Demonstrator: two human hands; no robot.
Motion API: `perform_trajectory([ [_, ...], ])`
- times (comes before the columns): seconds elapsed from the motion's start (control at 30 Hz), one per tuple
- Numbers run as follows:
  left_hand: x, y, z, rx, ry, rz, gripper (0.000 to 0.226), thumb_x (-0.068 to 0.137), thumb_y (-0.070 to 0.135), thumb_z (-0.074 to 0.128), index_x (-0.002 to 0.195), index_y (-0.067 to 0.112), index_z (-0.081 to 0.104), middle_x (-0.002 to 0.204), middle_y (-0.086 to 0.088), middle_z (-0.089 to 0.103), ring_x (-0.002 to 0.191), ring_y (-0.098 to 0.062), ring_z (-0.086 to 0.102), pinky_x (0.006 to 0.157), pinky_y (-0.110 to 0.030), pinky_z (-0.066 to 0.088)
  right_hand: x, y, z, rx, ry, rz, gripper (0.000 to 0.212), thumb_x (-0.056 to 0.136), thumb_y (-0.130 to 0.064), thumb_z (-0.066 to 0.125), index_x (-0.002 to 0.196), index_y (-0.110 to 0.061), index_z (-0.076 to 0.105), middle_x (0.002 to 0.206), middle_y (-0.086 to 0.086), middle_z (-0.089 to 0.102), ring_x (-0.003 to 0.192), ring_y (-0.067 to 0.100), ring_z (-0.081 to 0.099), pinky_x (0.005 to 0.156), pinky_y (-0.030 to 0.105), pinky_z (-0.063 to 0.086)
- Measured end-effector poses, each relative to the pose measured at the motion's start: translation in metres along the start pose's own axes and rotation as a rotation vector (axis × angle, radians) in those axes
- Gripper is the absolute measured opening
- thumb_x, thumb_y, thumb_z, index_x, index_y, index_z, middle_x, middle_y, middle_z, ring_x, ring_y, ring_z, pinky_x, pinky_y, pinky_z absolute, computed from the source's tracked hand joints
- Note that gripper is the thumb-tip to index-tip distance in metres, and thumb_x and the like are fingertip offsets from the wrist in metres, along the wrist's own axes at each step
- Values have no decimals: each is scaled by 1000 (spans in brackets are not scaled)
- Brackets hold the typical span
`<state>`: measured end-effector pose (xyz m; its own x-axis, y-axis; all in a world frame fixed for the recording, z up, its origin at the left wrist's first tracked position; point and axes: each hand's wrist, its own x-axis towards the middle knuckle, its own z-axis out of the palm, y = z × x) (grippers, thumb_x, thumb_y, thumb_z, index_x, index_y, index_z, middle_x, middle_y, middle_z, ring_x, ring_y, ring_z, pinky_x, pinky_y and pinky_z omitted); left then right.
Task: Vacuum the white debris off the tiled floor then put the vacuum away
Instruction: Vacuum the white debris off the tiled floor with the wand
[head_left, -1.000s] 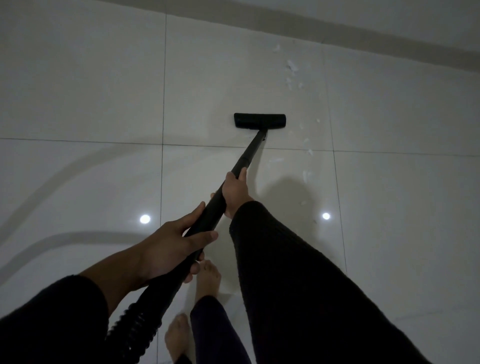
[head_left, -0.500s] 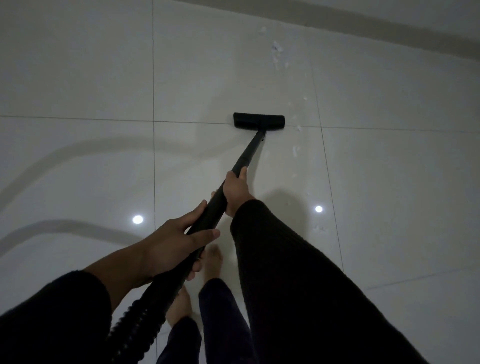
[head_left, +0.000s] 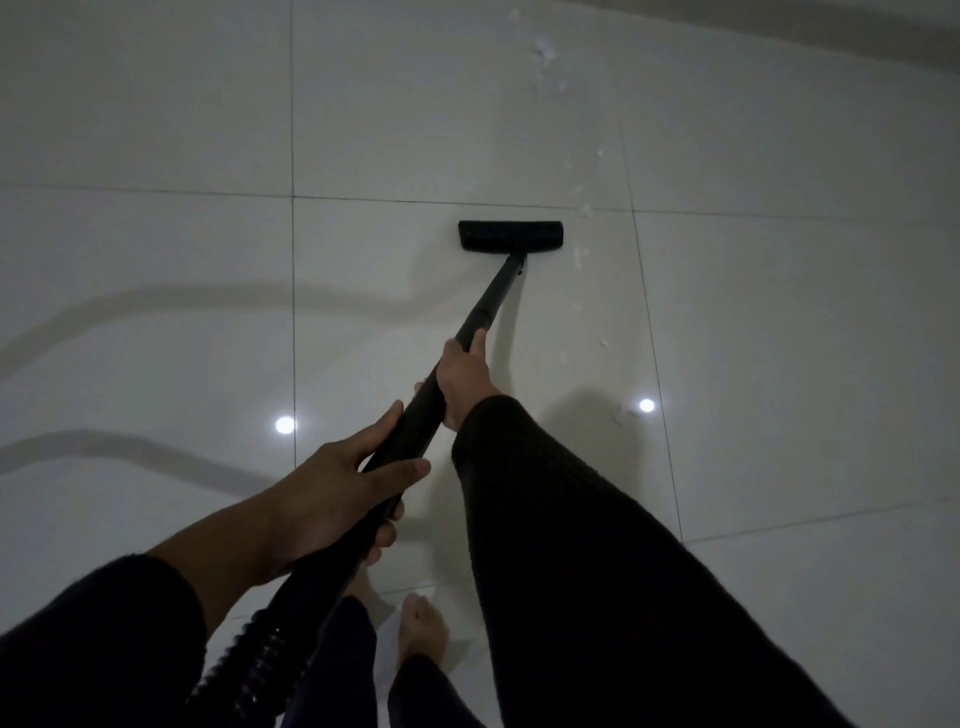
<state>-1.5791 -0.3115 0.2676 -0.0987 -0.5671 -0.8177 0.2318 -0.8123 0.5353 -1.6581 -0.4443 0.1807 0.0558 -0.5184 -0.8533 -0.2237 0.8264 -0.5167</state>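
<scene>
Head view: over the last second your floor head (head_left: 510, 236) has come back toward you across a grout line and now sits just on the near side of it, flat on the tiled floor (head_left: 156, 130). The white debris (head_left: 582, 255) has not been taken up: a thin trail of flecks runs from the far edge of the floor down along the right of the floor head, the nearest flecks just beside its right end, others near the right ceiling-light reflection (head_left: 647, 405). Your right hand (head_left: 465, 382) grips the wand (head_left: 483, 306) further down, your left hand (head_left: 332, 501) grips it where the ribbed hose (head_left: 244, 670) begins; both are wrapped tight. Judgement: this pull stroke ran left of the trail, so you need to shift right. Putting the vacuum away is not yet due
</scene>
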Motion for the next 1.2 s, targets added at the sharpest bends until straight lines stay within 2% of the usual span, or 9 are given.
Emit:
perform_trajectory([
  [0.17,-14,-19,17,26,15,-23,71,89,21,62,141,53,26,61,-8,56,47,-18,54,46,-30,47,-18,24,-17,24,-26,21,50,103,-20,31,150,-29,14,146,15,35,81,20,54,92,45,49],
  [0.23,-20,-27,22,41,4,-27,71,89,21,61,141,53,25,61,-7,56,46,-18,53,46,-30,47,-24,33,-23,-37,-30,44,53,101,-11,35,149,-25,18,145,9,34,97,26,57,90,40,51],
  [0.37,-32,-43,26,46,-3,-49,72,88,20,63,140,54,26,59,-6,55,46,-18,52,45,-29,46,-38,48,-28,97,32,133,62,102,-19,35,148,-45,5,111,6,48,78,20,56,67,31,50],
  [0.5,-48,-56,25,81,-19,-48,72,88,18,63,140,53,27,62,-9,54,45,-18,52,44,-28,46,-55,68,-26,141,63,114,63,101,-17,35,149,-43,4,133,12,44,79,20,55,77,35,50],
  [0.6,-64,-72,21,109,-31,-39,72,88,18,63,140,53,28,62,-9,55,46,-18,53,45,-28,47,-71,87,-23,139,55,69,56,102,-16,34,150,-34,12,133,12,44,85,23,57,85,40,51],
  [0.67,-76,-86,19,124,-34,-39,72,88,18,63,141,52,27,62,-9,55,45,-18,53,45,-29,47,-82,100,-19,168,68,94,59,101,-15,35,150,-38,11,133,10,43,90,24,58,77,36,53],
  [0.73,-86,-100,17,143,-42,-34,73,88,18,62,141,52,26,63,-10,55,45,-18,53,45,-29,47,-90,115,-16,214,87,109,62,101,-17,35,149,-44,6,137,11,43,81,21,56,70,32,52],
  [0.93,-110,-140,9,186,-65,-36,74,88,20,62,142,52,23,66,-11,56,47,-18,54,46,-29,48,-108,169,-5,260,79,-42,47,102,-22,31,147,-27,17,147,22,34,68,16,48,93,51,47],
  [1.2,-136,-181,-5,188,-62,-41,75,86,23,65,143,50,24,64,-10,56,47,-19,55,47,-30,48,-133,212,10,287,54,-30,47,103,-25,29,147,-29,16,149,21,31,66,15,47,84,43,46],
])
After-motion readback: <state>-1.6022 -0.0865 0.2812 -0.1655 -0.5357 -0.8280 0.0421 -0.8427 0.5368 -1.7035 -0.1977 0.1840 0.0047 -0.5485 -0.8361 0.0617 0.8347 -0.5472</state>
